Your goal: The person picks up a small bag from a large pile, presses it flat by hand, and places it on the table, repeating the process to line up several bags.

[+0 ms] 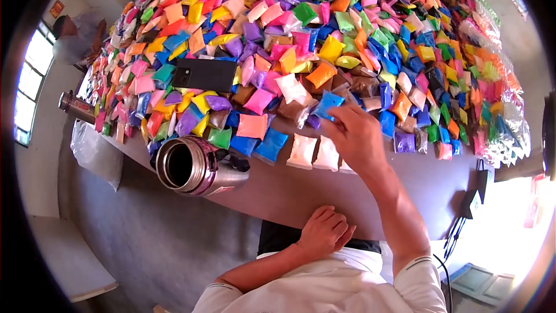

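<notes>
My right hand (352, 133) reaches over the front of a big heap of small coloured packets (249, 32), its fingers pinched on a blue packet (328, 105). Brown packets and a pink-white one lie just beside and behind it. Below that hand, two pale packets (302, 150) lie side by side on the brown table (289, 182), and a third is partly hidden by my wrist. My left hand (327, 232) rests at the table's front edge with fingers curled; whether anything is inside them is hidden.
An open steel flask (223, 174) stands at the table's front left. On the heap lies a black phone (204, 75). A second flask (76, 106) and another person (75, 37) are at the far left. Black cables (454, 237) hang at the right.
</notes>
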Tool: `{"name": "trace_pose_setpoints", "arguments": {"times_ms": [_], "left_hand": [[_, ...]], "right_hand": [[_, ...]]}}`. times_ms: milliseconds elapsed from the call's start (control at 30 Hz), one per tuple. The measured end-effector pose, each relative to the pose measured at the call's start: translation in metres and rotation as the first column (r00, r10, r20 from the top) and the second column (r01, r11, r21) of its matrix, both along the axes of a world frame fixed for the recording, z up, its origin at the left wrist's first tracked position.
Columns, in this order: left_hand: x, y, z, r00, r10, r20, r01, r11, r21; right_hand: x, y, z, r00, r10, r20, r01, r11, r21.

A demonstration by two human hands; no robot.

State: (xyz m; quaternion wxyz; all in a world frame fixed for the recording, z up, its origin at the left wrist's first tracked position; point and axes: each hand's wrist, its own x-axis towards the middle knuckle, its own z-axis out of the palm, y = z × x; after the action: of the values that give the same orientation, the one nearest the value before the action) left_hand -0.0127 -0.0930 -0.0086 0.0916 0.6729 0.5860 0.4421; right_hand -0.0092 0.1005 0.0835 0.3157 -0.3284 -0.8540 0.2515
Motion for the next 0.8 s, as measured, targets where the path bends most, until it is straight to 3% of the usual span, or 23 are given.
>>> {"name": "trace_pose_setpoints", "arguments": {"times_ms": [133, 200, 367, 467, 533, 567, 600, 633, 700, 800], "left_hand": [[0.0, -0.001, -0.004, 0.999, -0.014, -0.037, 0.015, 1.0, 0.011], [0.0, -0.003, -0.005, 0.998, -0.007, -0.064, 0.008, 1.0, 0.02], [-0.001, -0.004, -0.004, 0.997, -0.015, -0.077, 0.017, 1.0, 0.018], [0.001, -0.004, -0.005, 0.997, 0.006, -0.08, -0.004, 1.0, 0.02], [0.001, -0.004, -0.006, 0.998, 0.004, -0.07, -0.003, 1.0, 0.015], [0.002, -0.004, -0.006, 0.998, 0.002, -0.057, -0.002, 1.0, 0.006], [0.002, -0.003, -0.005, 0.998, -0.006, -0.057, 0.006, 1.0, 0.008], [0.002, -0.003, -0.004, 0.999, 0.011, -0.05, -0.01, 1.0, 0.011], [0.003, -0.002, -0.002, 0.999, 0.002, -0.034, -0.002, 1.0, 0.009], [0.005, -0.001, -0.002, 0.996, 0.052, -0.079, -0.05, 0.998, 0.027]], "right_hand": [[-0.07, 0.02, -0.009, 0.991, 0.11, -0.073, -0.106, 0.993, 0.06], [-0.095, 0.025, -0.016, 0.988, 0.014, 0.152, -0.038, 0.987, 0.156], [-0.111, 0.05, -0.053, 0.98, -0.028, 0.196, -0.004, 0.988, 0.157], [-0.089, 0.054, -0.043, 0.989, -0.024, 0.145, -0.002, 0.984, 0.176], [-0.055, 0.037, -0.009, 0.992, -0.025, 0.122, 0.037, 0.994, -0.102], [-0.034, 0.032, -0.008, 0.992, -0.031, 0.122, 0.044, 0.994, -0.101], [-0.01, 0.026, -0.009, 0.992, 0.029, -0.12, -0.079, 0.898, -0.433], [0.012, 0.017, -0.007, 0.933, 0.0, -0.36, -0.26, 0.692, -0.673], [0.052, -0.006, 0.0, 0.841, -0.167, -0.514, -0.406, 0.432, -0.805], [0.096, -0.027, -0.022, 0.789, -0.284, -0.545, -0.463, 0.309, -0.831]]}}
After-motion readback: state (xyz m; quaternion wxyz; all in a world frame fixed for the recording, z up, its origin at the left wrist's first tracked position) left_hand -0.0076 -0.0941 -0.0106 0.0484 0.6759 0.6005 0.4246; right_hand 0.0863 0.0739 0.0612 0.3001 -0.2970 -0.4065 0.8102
